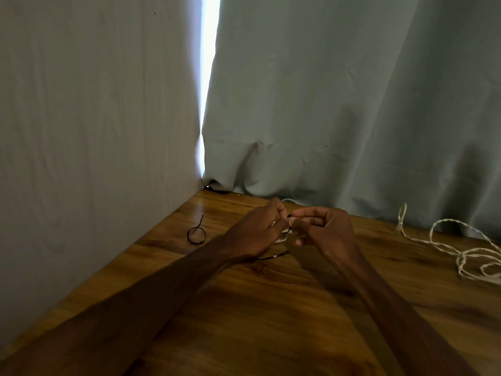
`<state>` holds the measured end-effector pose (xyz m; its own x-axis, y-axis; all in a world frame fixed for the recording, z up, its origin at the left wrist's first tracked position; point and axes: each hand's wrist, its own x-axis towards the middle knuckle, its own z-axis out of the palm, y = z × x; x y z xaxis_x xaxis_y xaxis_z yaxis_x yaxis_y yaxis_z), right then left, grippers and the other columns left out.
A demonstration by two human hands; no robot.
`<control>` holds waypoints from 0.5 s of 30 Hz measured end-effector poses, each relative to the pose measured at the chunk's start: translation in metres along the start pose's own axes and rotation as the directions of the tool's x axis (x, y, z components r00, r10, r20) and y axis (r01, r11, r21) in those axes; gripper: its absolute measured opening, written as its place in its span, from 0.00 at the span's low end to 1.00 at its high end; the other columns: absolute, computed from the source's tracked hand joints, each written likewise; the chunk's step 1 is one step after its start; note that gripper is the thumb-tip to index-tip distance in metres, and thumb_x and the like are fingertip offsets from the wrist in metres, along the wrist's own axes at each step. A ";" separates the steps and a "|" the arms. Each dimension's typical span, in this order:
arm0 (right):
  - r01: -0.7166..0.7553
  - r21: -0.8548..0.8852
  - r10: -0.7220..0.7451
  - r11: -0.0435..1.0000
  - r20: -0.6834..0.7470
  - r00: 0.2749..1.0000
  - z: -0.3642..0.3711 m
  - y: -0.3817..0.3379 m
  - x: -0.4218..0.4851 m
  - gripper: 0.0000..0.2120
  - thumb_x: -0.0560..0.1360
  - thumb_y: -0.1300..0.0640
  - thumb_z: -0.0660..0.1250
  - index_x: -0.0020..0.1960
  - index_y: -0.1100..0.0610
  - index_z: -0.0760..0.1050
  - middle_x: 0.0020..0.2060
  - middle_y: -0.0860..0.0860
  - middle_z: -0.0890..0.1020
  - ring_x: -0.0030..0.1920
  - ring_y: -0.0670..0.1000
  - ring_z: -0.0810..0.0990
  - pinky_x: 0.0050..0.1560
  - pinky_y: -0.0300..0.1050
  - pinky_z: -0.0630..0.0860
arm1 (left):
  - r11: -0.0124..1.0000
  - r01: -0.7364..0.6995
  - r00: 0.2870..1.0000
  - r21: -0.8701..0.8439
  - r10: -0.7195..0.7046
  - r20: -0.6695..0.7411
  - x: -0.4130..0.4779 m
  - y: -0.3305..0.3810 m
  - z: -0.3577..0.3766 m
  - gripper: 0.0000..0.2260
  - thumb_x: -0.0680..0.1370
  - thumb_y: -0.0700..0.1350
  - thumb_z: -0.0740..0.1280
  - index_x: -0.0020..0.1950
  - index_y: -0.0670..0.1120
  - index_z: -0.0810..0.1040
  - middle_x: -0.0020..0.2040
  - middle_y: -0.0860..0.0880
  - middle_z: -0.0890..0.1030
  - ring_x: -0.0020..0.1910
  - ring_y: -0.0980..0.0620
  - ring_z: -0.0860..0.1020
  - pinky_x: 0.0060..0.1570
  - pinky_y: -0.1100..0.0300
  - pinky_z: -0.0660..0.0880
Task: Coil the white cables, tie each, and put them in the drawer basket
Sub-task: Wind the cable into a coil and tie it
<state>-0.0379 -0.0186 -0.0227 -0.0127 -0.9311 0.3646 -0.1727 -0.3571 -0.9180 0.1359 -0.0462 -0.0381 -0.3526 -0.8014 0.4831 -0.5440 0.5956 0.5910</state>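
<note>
Coiled white cable (282,239) before the curtain (325,104) mostly hidden in fingers of the left hand (257,230), black tie (289,216) pinched by the right hand (329,229) too small to trace, second tie (273,256) partly under the left wrist, loose cable (461,258) below the curtain cut off at the right edge.

My left hand (259,229) and right hand (326,229) pinch a white cable bundle (282,239); black wire loop tie (196,235) lies left, loose white twisted cable (458,251) right.
</note>
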 end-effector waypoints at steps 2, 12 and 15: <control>-0.007 0.012 0.007 1.000 0.008 1.000 0.000 0.000 0.000 0.07 0.73 0.67 0.75 0.51 0.63 0.83 0.38 0.57 0.87 0.35 0.53 0.85 0.33 0.45 0.84 | 1.000 -0.021 1.000 0.009 0.021 0.014 0.000 -0.001 -0.001 0.03 0.84 0.48 0.60 0.55 0.50 0.71 0.34 0.53 0.77 0.27 0.61 0.71 0.31 0.58 0.66; 0.030 0.019 -0.032 0.999 0.069 0.997 -0.003 0.000 -0.002 0.07 0.76 0.68 0.72 0.53 0.63 0.84 0.41 0.57 0.88 0.36 0.50 0.86 0.34 0.41 0.83 | 0.998 -0.053 0.995 0.033 0.050 0.087 -0.006 0.007 -0.006 0.06 0.82 0.49 0.65 0.57 0.51 0.70 0.37 0.56 0.77 0.33 0.62 0.75 0.32 0.59 0.66; 0.010 0.069 -0.015 0.998 0.071 0.997 -0.003 -0.002 -0.004 0.06 0.75 0.69 0.72 0.51 0.64 0.84 0.41 0.57 0.88 0.38 0.51 0.86 0.35 0.41 0.83 | 0.996 -0.038 0.993 0.079 0.029 0.116 -0.006 0.010 -0.008 0.11 0.80 0.51 0.67 0.58 0.53 0.68 0.44 0.55 0.80 0.40 0.55 0.80 0.34 0.58 0.73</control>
<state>-0.0407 -0.0136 -0.0221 0.0601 -0.9287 0.3659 -0.1043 -0.3704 -0.9230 0.1384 -0.0349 -0.0301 -0.4541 -0.7846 0.4221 -0.5884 0.6198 0.5192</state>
